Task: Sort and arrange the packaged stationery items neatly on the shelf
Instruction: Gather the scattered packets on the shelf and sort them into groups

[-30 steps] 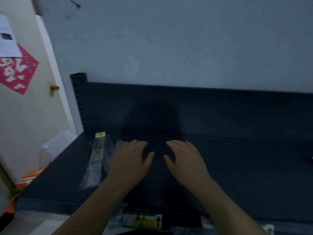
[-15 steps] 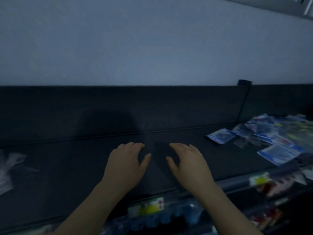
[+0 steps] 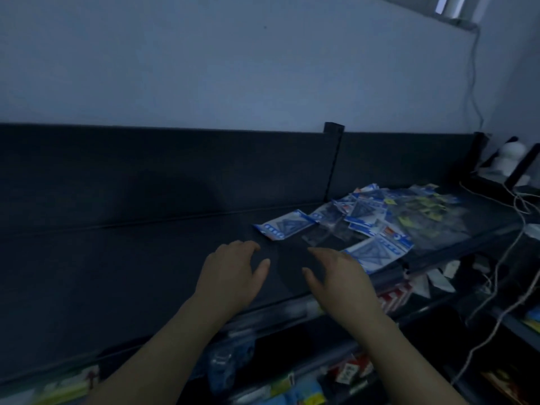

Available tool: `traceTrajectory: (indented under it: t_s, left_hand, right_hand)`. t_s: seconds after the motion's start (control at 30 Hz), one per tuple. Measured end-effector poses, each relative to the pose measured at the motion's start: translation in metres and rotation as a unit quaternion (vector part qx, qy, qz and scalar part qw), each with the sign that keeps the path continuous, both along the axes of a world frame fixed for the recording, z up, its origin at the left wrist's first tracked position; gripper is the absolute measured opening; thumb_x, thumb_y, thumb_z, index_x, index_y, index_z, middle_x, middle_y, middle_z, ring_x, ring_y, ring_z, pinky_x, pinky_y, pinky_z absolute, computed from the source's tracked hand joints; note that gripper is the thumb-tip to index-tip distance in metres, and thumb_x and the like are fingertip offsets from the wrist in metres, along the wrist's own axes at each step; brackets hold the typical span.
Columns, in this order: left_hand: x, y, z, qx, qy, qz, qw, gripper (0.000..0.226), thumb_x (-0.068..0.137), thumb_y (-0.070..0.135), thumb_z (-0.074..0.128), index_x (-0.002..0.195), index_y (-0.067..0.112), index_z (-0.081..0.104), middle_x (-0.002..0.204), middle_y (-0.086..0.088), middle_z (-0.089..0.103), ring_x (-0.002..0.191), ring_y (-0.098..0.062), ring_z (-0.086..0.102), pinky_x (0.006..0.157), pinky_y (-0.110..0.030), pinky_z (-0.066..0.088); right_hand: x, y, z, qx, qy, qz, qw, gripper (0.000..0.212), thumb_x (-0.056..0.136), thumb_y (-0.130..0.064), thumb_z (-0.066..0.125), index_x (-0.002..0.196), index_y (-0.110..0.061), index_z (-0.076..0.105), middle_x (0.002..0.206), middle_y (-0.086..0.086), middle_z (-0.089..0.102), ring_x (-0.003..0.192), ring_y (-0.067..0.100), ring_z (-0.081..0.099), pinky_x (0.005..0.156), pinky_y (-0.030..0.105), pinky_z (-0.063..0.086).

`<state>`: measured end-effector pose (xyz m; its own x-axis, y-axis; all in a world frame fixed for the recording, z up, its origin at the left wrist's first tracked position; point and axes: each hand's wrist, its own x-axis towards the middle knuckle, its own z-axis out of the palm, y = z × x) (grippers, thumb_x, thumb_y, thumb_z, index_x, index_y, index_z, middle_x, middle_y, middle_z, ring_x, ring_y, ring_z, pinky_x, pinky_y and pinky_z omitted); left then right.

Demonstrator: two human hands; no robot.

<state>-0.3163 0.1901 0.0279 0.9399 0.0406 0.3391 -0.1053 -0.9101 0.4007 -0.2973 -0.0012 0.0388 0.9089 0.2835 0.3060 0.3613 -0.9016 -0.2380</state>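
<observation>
Your left hand (image 3: 230, 273) and right hand (image 3: 342, 277) hover loosely spread and empty over the shelf (image 3: 117, 258). The packets (image 3: 365, 213) lie heaped at two o'clock: likely light, floppy, slippery; pinch an edge.

shelf (image 3: 117, 273): flat charcoal-black, back panel (image 3: 146, 171) same. wall (image 3: 233, 68) at 12: plain pale blue-grey. front packets (image 3: 285, 226) at 2: blue and white, dark triangle print. clear packets (image 3: 420, 209) further out at 2: yellow tags. packs (image 3: 394, 296) at 4, lower level: red and white. cables (image 3: 496, 287) at 3: white. label (image 3: 67, 387) at 7: yellow-green, red mark.
</observation>
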Motion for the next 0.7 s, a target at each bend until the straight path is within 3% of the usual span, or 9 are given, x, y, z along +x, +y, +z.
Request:
traceTrajectory:
  t_s: [0.1,0.23,0.4,0.5,0.6,0.7]
  left_hand:
    - [0.036,-0.022,0.002,-0.001,0.032,-0.015,0.999,0.04,0.093,0.046,0.047,0.123,0.02,0.058,0.118,-0.002,0.061,0.107,-0.021,0.056,0.091,-0.039,0.047]
    - [0.095,-0.037,0.003,0.002,0.074,-0.022,0.997,0.026,0.091,0.042,0.049,0.096,0.017,0.055,0.106,-0.008,0.06,0.096,-0.027,0.056,0.075,-0.035,0.046]
    - [0.169,-0.049,-0.005,0.032,0.172,-0.018,0.984,0.046,0.093,0.047,0.046,0.124,0.013,0.051,0.124,-0.012,0.05,0.112,-0.03,0.048,0.092,-0.039,0.045]
    - [0.202,-0.053,-0.013,0.039,0.217,0.001,0.975,0.051,0.091,0.05,0.048,0.128,0.015,0.047,0.129,-0.012,0.047,0.116,-0.03,0.046,0.091,-0.039,0.045]
    - [0.227,-0.053,-0.016,0.083,0.258,0.03,0.962,0.062,0.085,0.056,0.056,0.133,0.017,0.045,0.135,-0.011,0.044,0.121,-0.031,0.043,0.097,-0.04,0.042]
    - [0.247,-0.051,-0.012,0.06,0.283,0.024,0.957,0.069,0.074,0.05,0.073,0.127,0.012,0.054,0.128,-0.011,0.055,0.111,-0.027,0.056,0.09,-0.034,0.05]
  right_hand:
    - [0.022,-0.026,-0.003,-0.002,0.017,-0.022,1.0,0.046,0.094,-0.038,0.05,0.137,-0.021,0.048,0.136,-0.002,0.054,0.123,0.018,0.05,0.108,0.034,0.035]
    - [0.054,-0.051,-0.007,0.004,0.045,-0.052,0.998,0.048,0.096,-0.038,0.049,0.14,-0.02,0.044,0.14,-0.002,0.051,0.126,0.018,0.048,0.109,0.035,0.036]
    - [0.095,-0.076,-0.006,0.021,0.064,-0.092,0.994,0.039,0.095,-0.034,0.052,0.132,-0.021,0.052,0.129,0.002,0.06,0.107,0.02,0.059,0.095,0.033,0.045]
    - [0.12,-0.091,-0.008,0.024,0.089,-0.116,0.989,0.038,0.096,-0.033,0.051,0.133,-0.024,0.052,0.127,0.002,0.06,0.102,0.019,0.06,0.085,0.03,0.047]
    - [0.141,-0.106,-0.014,0.044,0.119,-0.153,0.98,0.042,0.095,-0.032,0.052,0.136,-0.022,0.05,0.13,0.005,0.058,0.11,0.022,0.058,0.086,0.03,0.047]
    - [0.156,-0.123,-0.022,0.072,0.129,-0.169,0.974,0.043,0.094,-0.028,0.051,0.136,-0.02,0.052,0.128,0.006,0.06,0.104,0.023,0.061,0.08,0.029,0.046]
